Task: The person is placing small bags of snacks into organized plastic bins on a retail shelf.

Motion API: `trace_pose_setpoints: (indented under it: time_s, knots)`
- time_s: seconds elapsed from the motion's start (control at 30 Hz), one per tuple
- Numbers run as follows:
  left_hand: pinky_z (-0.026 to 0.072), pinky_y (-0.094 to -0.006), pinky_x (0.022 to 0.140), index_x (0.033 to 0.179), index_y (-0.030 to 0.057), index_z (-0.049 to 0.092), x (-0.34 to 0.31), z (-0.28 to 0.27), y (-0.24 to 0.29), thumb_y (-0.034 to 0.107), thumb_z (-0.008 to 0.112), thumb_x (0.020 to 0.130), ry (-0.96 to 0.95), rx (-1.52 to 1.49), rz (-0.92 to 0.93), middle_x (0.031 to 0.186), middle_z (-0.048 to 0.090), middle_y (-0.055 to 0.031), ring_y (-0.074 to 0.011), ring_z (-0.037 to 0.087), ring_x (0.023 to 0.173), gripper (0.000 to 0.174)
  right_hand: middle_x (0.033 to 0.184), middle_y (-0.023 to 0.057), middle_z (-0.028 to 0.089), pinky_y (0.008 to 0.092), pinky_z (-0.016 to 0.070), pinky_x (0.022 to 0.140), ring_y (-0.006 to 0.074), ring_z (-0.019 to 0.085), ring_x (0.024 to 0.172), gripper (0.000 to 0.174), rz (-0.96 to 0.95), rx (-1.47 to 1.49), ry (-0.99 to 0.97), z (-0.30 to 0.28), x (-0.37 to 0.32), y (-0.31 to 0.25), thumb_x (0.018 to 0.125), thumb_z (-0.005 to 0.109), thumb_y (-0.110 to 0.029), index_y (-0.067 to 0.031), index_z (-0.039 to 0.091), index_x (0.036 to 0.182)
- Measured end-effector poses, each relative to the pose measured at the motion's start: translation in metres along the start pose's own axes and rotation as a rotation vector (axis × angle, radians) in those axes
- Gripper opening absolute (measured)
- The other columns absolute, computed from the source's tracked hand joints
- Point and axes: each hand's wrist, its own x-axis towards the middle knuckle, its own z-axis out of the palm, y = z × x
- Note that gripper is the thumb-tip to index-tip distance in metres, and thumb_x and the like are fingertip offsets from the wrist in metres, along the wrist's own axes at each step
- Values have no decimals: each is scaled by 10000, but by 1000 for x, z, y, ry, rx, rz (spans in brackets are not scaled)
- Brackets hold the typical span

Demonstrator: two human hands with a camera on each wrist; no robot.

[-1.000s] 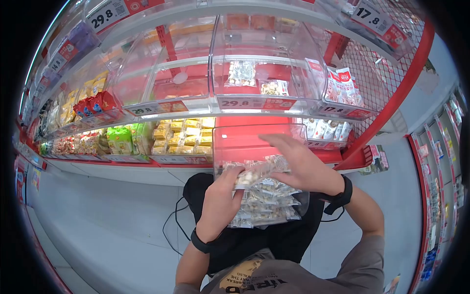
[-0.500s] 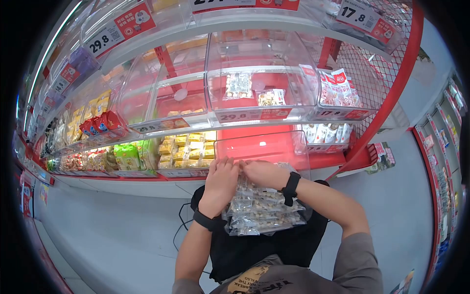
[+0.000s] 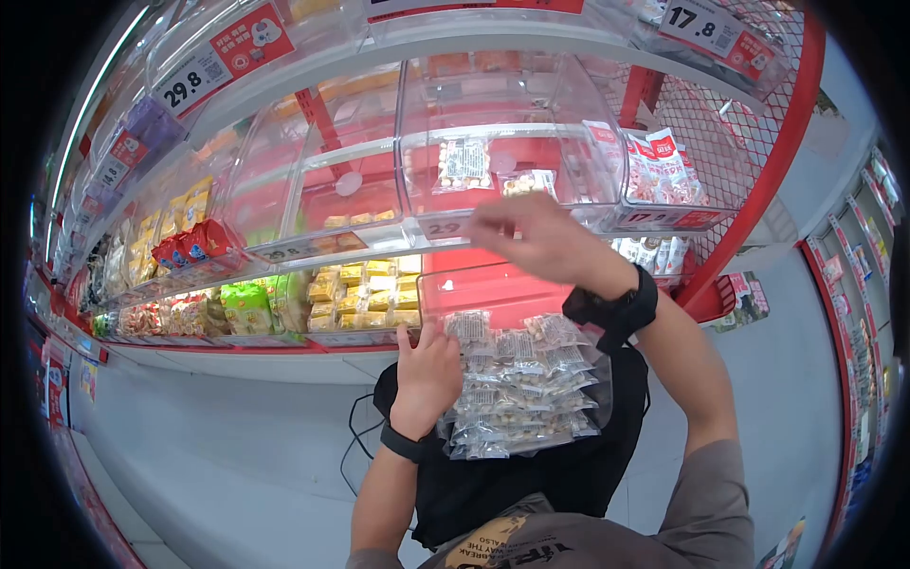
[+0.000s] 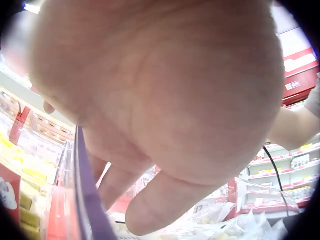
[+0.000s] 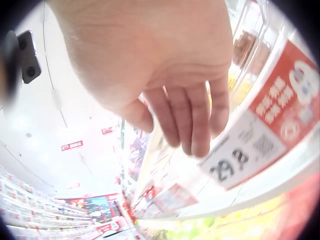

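Note:
A clear plastic bin (image 3: pixel 493 280) sticks out from the lower shelf in front of my chest, filled with several clear packets of pale snacks (image 3: pixel 517 389). My left hand (image 3: pixel 431 365) rests at the bin's left side with its fingers fairly straight, touching the packets. In the left wrist view, the left hand (image 4: pixel 135 200) reaches down beside the bin wall (image 4: pixel 85 200). My right hand (image 3: pixel 517 228) is raised above the bin and holds nothing. Its loose fingers reach toward the shelf edge, and in the right wrist view the right hand (image 5: pixel 185 125) is next to a 29.8 price tag (image 5: pixel 240 155).
Clear bins line the red-and-white shelves, with price tags 29.8 (image 3: pixel 199 71) and 17.8 (image 3: pixel 706 24). Red-and-white packets (image 3: pixel 659 166) sit at the right and yellow packets (image 3: pixel 355 280) at the lower left. A red mesh end panel (image 3: pixel 749 142) closes the shelf. A black bag (image 3: pixel 512 474) hangs below the bin.
My right hand has lifted off the packets and risen toward the upper shelf's edge. The left hand has stayed at the bin's left side.

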Motion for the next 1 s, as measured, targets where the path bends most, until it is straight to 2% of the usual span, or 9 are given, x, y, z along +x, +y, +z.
trace_pose_setpoints:
  time_s: [0.1, 0.2, 0.3, 0.4, 0.5, 0.7, 0.8, 0.93, 1.0]
  knots:
    - [269, -572, 1030, 956, 27, 654, 0, 3, 0, 146, 550, 788, 90, -32, 3, 1128, 617, -112, -249, 456, 1237, 231, 934, 191, 651, 425, 493, 827, 345, 632, 937, 335, 151, -324, 355, -18, 26, 63, 863, 576, -289, -5, 622, 1034]
    - [269, -573, 1031, 1029, 28, 639, -1, 3, 0, 156, 567, 791, 84, -35, 2, 1219, 567, -125, -252, 436, 1264, 279, 1186, 224, 587, 413, 451, 954, 339, 581, 1114, 594, 671, -486, 31, -21, 36, 92, 817, 650, -388, -49, 510, 1284]
    - [249, -587, 1041, 1176, 56, 581, -5, -7, 3, 218, 623, 799, -2, -90, -7, 1349, 466, -148, -289, 361, 1330, 412, 1357, 264, 440, 443, 428, 984, 411, 512, 1193, 754, 744, -343, -337, -29, 46, 101, 792, 646, -408, -27, 380, 1386]
    - [228, -595, 1049, 1259, 77, 539, -13, -28, 14, 240, 639, 823, -43, -213, 4, 1415, 404, -167, -334, 304, 1369, 476, 1405, 235, 408, 453, 495, 914, 402, 564, 1151, 745, 817, -407, -338, -28, 50, 109, 728, 677, -345, -38, 438, 1363]
    - [217, -588, 1052, 1268, 87, 535, -15, -52, 25, 234, 630, 849, -26, -358, 34, 1433, 383, -177, -360, 287, 1374, 454, 1315, 258, 516, 458, 508, 902, 379, 593, 1122, 667, 920, -517, -284, -29, 51, 100, 710, 680, -224, -17, 498, 1317]
    - [214, -552, 1059, 1255, 110, 549, -22, -71, 39, 229, 626, 865, -3, -519, 125, 1447, 371, -188, -363, 298, 1366, 414, 1097, 238, 654, 440, 522, 883, 365, 631, 1062, 481, 799, -504, -332, -32, 52, 104, 686, 685, -133, 16, 632, 1141]
    - [225, -532, 1057, 1238, 116, 564, -29, -75, 38, 215, 625, 867, 26, -553, 117, 1437, 388, -182, -366, 319, 1351, 389, 1120, 242, 642, 431, 518, 892, 371, 625, 1066, 480, 858, -501, -230, -34, 51, 92, 693, 680, -131, 2, 630, 1151]
    - [243, -486, 1058, 1213, 115, 584, -38, -76, 31, 193, 624, 864, 80, -644, 68, 1405, 434, -170, -350, 363, 1324, 360, 1022, 213, 666, 447, 522, 824, 394, 633, 997, 369, 634, -580, 234, -35, 34, 74, 668, 722, -114, -9, 612, 1005]
    - [306, -450, 1029, 1209, 102, 587, -39, -76, 26, 175, 639, 851, 121, -716, 42, 1376, 462, -167, -317, 419, 1288, 369, 974, 204, 665, 432, 518, 784, 395, 637, 954, 375, 426, -494, 384, -39, 26, 66, 663, 768, -124, -13, 566, 958]
